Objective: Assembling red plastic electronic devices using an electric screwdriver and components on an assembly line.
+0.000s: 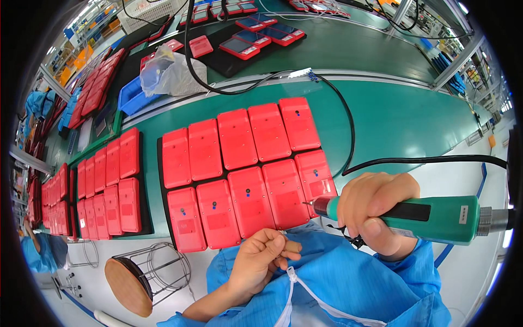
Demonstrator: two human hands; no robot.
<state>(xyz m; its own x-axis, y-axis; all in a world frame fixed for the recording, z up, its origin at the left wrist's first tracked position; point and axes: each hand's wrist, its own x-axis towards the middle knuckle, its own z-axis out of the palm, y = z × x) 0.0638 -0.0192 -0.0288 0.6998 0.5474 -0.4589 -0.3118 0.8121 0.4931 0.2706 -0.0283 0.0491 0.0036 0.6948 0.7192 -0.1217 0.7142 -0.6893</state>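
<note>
Electric screwdriver, green barrel with a black side panel and metal collar at the tail [452, 220], is wrapped in the right hand [376, 210], fingers closed firmly around the front section. Slim dark bit [306, 203] points toward the worktop's left end. Relation that counts: bit vs. the red plastic housing, flat and rounded at the corners, at the right end of the near row [317, 180]. That housing lies left of and slightly beyond the right hand, close to the near edge of the green worktop [392, 117], on a thin black mat [161, 169]. Its long axis runs near edge to far edge, a bit skewed; driver axis runs roughly along the near edge, so the two cross. Bit shows by the housing's near left corner, beside the seam with its neighbour; contact or gap, can't tell from this angle. Right hand is clearly the nearer one. Left hand [259, 259] is off the near edge, just in front of the middle red housing of that row [248, 203]; fingers curled narrow, thumb near the index, tan finger cover at the tips. Can't tell if it pinches anything small.
</note>
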